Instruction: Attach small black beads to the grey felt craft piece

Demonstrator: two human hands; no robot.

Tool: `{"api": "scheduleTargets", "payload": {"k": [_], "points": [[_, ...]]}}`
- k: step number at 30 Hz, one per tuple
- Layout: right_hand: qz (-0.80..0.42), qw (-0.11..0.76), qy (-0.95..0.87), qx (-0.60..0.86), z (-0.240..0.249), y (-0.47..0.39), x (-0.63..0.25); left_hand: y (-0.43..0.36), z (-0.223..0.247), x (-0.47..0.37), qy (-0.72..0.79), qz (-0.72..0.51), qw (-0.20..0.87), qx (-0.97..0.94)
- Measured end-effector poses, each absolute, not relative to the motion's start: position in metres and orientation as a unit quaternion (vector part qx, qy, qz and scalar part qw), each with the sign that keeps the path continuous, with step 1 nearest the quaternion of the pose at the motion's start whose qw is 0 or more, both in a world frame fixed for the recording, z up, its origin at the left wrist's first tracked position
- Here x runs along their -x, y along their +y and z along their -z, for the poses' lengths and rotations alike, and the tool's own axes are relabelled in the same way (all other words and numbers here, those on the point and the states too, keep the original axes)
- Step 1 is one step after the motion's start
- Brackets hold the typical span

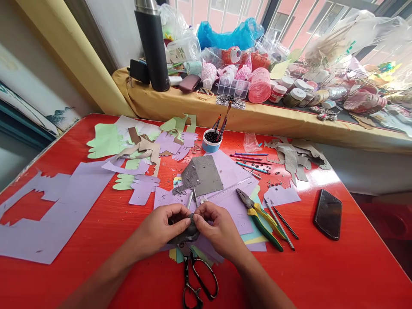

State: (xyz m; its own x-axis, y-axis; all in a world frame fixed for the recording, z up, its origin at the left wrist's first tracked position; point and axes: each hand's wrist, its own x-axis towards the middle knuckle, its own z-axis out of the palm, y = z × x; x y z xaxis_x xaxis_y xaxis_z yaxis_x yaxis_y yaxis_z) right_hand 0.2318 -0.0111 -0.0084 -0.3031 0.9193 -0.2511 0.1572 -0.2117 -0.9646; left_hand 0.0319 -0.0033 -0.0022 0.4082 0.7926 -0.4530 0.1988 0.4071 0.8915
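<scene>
Between both hands, near the middle of the red table, is a small dark grey piece (189, 231) with a rounded top. My left hand (161, 227) pinches it from the left, thumb and fingers closed on its edge. From the right, my right hand (217, 225) grips the upper edge with thumb and forefinger. Black-handled scissors (193, 274) lie just below the piece, their blades partly hidden by it. Beyond the hands, a grey sheet (207, 174) rests on purple paper (231, 167), and two slim tools stick out behind the fingers.
Pliers (260, 219), slim tools and a phone (327, 214) lie to the right. Purple paper (74, 206) and green cutouts (104, 139) spread over the left. A cup of brushes (211, 143) stands behind. The ledge (193, 101) holds a black flask (154, 47), jars and bottles.
</scene>
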Motion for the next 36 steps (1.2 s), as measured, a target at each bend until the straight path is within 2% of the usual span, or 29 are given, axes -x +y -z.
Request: {"api": "scheduleTargets", "payload": {"k": [11, 19, 27, 36], "points": [[-0.668, 0.355, -0.488, 0.435, 0.008, -0.011, -0.235, -0.005, 0.003, -0.031, 0.462, -0.237, 0.717, -0.464], [-0.657, 0.350, -0.508, 0.434, 0.007, -0.013, -0.233, -0.005, 0.010, -0.030, 0.524, -0.274, 0.610, -0.527], [-0.666, 0.328, -0.514, 0.430, 0.009, -0.013, -0.235, -0.003, 0.011, -0.032, 0.479, -0.308, 0.721, -0.394], [-0.649, 0.315, -0.528, 0.448, 0.008, -0.010, -0.236, -0.006, 0.012, -0.034, 0.475, -0.325, 0.741, -0.348]]}}
